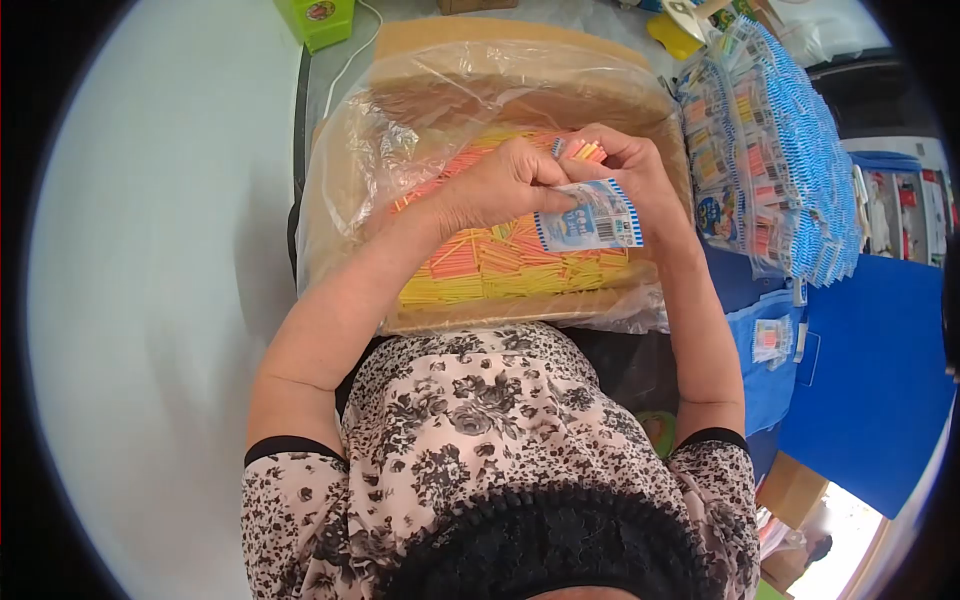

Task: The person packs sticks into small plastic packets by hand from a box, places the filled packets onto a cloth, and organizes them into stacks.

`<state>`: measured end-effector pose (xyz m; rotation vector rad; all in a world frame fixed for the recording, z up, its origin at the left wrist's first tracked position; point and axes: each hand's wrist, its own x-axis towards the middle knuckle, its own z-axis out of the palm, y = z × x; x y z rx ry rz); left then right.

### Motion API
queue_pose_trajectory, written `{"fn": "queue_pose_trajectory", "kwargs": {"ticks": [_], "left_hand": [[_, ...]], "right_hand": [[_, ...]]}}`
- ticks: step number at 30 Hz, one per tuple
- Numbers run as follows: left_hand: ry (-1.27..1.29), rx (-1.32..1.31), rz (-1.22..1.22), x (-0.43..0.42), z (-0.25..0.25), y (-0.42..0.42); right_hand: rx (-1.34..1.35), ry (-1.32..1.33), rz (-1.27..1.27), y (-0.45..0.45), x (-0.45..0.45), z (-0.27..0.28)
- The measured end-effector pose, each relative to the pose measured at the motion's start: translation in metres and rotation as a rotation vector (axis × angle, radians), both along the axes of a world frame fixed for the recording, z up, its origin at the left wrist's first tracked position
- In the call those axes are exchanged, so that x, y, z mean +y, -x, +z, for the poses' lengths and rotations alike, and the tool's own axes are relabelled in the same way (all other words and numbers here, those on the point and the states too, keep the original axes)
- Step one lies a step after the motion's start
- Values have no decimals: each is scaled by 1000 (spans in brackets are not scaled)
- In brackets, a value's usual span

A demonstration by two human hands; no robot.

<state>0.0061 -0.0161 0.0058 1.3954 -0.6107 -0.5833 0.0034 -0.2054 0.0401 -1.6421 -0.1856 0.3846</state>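
Over an open cardboard box (500,50) lined with clear plastic, both hands are close together. My left hand (520,182) pinches a small blue and white printed packet (590,218), which hangs below the fingers. My right hand (635,170) is closed around a small bunch of pink and yellow sticks (590,151), their ends showing between the fingers. Beneath the hands, many loose pink and yellow sticks (485,262) fill the box.
A large stack of blue-edged packets (765,160) stands right of the box. One small packet (771,341) lies on blue cloth (765,385) nearer me. A green container (322,22) is at the upper left, and a blue panel (865,370) at the right.
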Motion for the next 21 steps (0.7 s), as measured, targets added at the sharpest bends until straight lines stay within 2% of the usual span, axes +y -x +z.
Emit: {"fn": "queue_pose_trajectory", "kwargs": {"ticks": [2,3,6,7,10,15,18,21], "left_hand": [[104,-24,68,-3,-1,1],[108,-26,71,-4,-4,0],[8,-292,101,-6,-14,-2],[10,-292,98,-6,-14,-2],[-88,-383,41,-5,-14,1],[-196,-210,-27,-6,1,5],[94,-53,52,-17,-24,0],[-2,28,144,-9,-7,2]], "right_hand": [[-198,125,-31,4,1,4],[-200,129,-28,6,2,4],[-197,67,-135,14,5,2],[-197,68,-138,14,8,3],[-486,539,-125,12,18,7],[-551,473,-115,7,11,-5],[-358,160,-341,5,-7,0],[-325,125,-414,6,-34,19]]}}
